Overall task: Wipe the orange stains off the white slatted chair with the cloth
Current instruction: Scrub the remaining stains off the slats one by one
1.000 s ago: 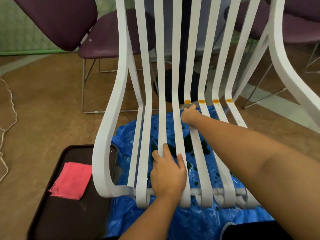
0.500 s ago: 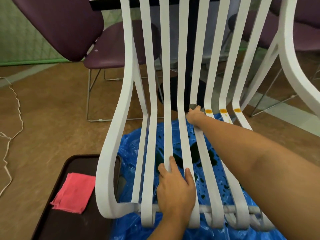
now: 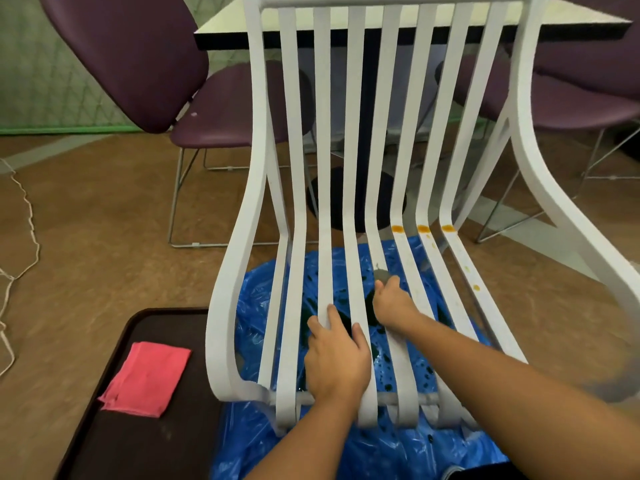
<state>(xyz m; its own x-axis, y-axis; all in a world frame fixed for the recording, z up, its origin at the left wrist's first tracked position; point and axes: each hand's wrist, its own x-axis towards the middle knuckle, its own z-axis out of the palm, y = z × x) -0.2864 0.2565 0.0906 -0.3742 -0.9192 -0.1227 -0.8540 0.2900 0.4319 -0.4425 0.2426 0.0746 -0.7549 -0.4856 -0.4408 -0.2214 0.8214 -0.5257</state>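
Note:
The white slatted chair (image 3: 239,258) stands right in front of me. Orange stains (image 3: 422,229) mark the bend of the three right slats, and smaller orange spots (image 3: 476,287) run down the rightmost slat. My right hand (image 3: 389,301) is shut on a small grey cloth (image 3: 381,274) pressed on a middle slat of the seat, below the bend. My left hand (image 3: 334,358) lies flat across two slats near the seat's front bar, holding the chair. A folded pink cloth (image 3: 147,379) lies on the dark tray.
A dark brown tray (image 3: 138,445) sits on the floor at the chair's left. Blue plastic sheeting (image 3: 381,452) with dark wet spots lies under the seat. Purple chairs (image 3: 145,57) and a table (image 3: 571,22) stand behind. A white cord (image 3: 20,237) runs along the floor at left.
My right hand has slid the grey cloth down the slat from the bend toward me. That slat's orange stain is gone. The view has tilted up; the left hand stays put.

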